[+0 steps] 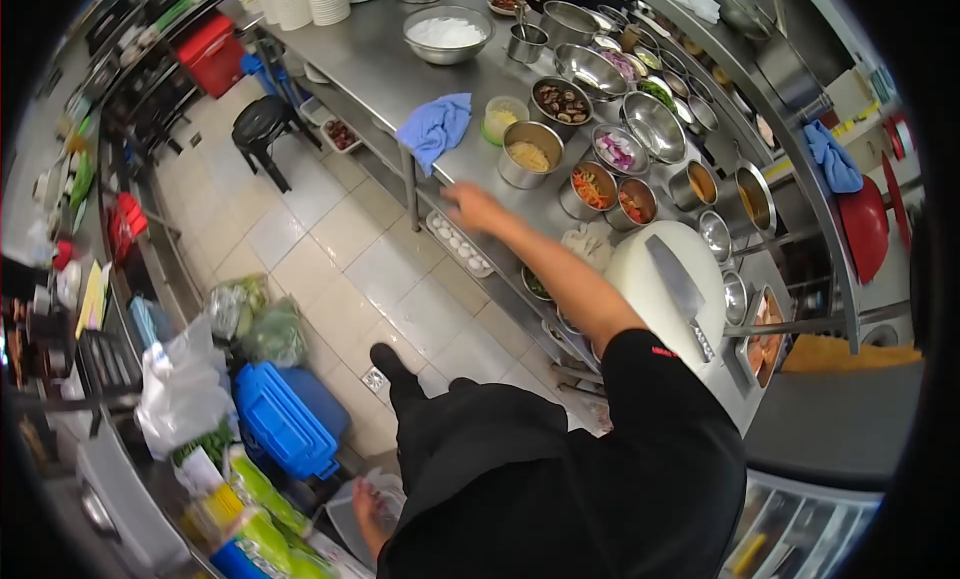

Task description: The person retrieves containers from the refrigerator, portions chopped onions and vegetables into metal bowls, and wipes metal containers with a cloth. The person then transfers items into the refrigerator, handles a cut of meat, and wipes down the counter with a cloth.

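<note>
My right hand [472, 207] is stretched out over the front edge of the steel counter [375, 54], just below a crumpled blue cloth [436, 129]. It looks slightly blurred, and whether its fingers hold anything does not show. A tray of eggs [459, 245] sits on the shelf under the hand. Low in the view, my left hand [368, 507] hangs beside my dark apron near a clear plastic bin, its fingers partly hidden and blurred. Metal pots of chopped food, one with yellow pieces [529, 156], stand right of the cloth.
A cleaver [675, 276] lies on a round white board [640, 264]. Below left, a blue crate [285, 419] and plastic bags [185, 389] stand by the tiled floor. A black stool [262, 124] is farther up the aisle. An overhead shelf runs along the right.
</note>
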### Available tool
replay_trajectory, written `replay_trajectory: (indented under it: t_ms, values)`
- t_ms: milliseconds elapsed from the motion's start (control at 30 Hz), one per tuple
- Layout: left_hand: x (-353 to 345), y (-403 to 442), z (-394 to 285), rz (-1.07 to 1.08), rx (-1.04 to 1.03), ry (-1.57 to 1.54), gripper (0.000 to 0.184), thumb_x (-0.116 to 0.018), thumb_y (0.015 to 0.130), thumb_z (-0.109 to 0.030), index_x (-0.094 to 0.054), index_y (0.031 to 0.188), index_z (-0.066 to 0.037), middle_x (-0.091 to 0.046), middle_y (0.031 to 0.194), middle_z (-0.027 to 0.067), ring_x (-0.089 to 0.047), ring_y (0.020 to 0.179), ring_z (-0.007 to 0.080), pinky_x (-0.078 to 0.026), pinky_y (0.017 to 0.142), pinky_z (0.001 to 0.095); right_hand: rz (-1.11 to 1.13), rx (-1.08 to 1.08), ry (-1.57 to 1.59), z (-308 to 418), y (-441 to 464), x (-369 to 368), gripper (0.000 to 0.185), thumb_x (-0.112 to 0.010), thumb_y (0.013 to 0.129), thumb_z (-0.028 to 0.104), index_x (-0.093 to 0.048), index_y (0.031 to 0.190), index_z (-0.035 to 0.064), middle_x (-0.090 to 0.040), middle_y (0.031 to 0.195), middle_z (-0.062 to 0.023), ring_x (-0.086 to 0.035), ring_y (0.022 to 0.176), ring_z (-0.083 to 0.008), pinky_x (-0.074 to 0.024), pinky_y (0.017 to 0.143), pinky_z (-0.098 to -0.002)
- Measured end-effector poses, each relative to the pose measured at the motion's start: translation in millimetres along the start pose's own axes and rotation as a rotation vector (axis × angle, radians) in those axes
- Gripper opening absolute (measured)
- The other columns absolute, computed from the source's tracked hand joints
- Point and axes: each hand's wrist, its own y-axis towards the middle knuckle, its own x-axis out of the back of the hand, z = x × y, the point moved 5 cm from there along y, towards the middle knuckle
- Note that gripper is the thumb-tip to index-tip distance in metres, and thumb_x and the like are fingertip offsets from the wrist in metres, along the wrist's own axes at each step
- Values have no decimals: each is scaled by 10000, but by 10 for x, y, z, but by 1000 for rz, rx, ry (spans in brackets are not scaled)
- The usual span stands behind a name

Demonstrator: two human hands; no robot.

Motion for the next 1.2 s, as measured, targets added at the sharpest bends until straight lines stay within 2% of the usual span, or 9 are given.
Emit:
replay_trajectory:
  t_ms: [300, 400, 567, 667, 833, 900, 1000, 1067, 1200]
  values:
    - [153, 983, -2850, 8, -199, 125, 591, -596, 901, -305, -376, 1432, -166, -573, 1166, 63, -580, 929, 214, -471, 706, 375, -472, -520, -156, -334, 1684, 134, 725, -667, 804, 438, -421, 1388, 85, -334, 1453, -231, -333, 1315, -431, -281, 1104, -483]
    - [10, 1152, -3237, 120, -127, 194, 585, -609, 901, -280, -383, 1425, -151, -582, 1090, 38, -567, 804, 163, -458, 631, 346, -515, -271, -238, -122, 979, -110, 758, -716, 760, 390, -413, 1377, 70, -319, 1471, -221, -308, 1346, -419, -268, 1117, -479]
    - [-476, 1757, -4027, 337, -334, 835, 607, -628, 898, -315, -420, 1381, -12, -615, 1011, 125, -576, 799, 157, -474, 670, 299, -395, -631, -334, -82, -1297, -329, 727, -637, 640, -62, -460, 1332, 72, -367, 1454, -199, -375, 1327, -389, -349, 1088, -423]
    - [-1185, 1752, -4495, 534, -529, 721, 624, -625, 902, -295, -392, 1399, 2, -621, 1143, 201, -610, 996, 208, -486, 831, 303, -452, -1094, -120, 118, -2215, -157, 440, -610, 704, -40, -634, 1136, 37, -650, 1087, -223, -615, 1057, -355, -464, 949, -387]
    - [-3101, -6, -5365, 1289, -628, 530, 702, -655, 891, -299, -326, 1447, -22, -435, 1423, 192, -516, 1207, 254, -429, 989, 354, -464, -885, 133, 1133, -1243, 138, 290, -718, 741, 103, -658, 1017, 41, -691, 899, -193, -684, 879, -318, -518, 785, -382]
    - [-3523, -694, -5465, 1460, -699, 404, 610, -624, 913, -182, -356, 1436, -19, -496, 1358, 120, -499, 1201, 193, -397, 1020, 344, -474, -839, 229, 1444, -702, 51, 240, -749, 762, 151, -664, 953, 32, -692, 855, -166, -676, 798, -271, -514, 751, -346]
    - [-3781, -1085, -5655, 1365, -891, 346, 451, -637, 895, -105, -509, 1312, 9, -600, 1192, 104, -575, 1053, 153, -464, 928, 313, -492, -783, 432, 1691, -273, 154, 229, -760, 782, 172, -671, 924, 18, -696, 832, -109, -653, 761, -193, -513, 730, -317]
    - [-3840, -943, -5738, 1387, -618, 243, 292, -662, 869, -51, -611, 1148, 21, -656, 1037, 87, -615, 935, 125, -502, 842, 275, -495, -726, 756, 1744, -87, 279, 217, -750, 817, 178, -671, 914, 0, -689, 835, -34, -615, 765, -100, -508, 714, -285]
    - [-3712, -875, -6063, 1376, -687, 101, 247, -667, 867, -33, -627, 1107, 9, -670, 958, 87, -632, 848, 110, -516, 771, 233, -248, -483, 726, 1829, 342, 596, 201, -699, 843, 97, -652, 1015, 4, -703, 934, -73, -657, 870, -129, -517, 806, -281]
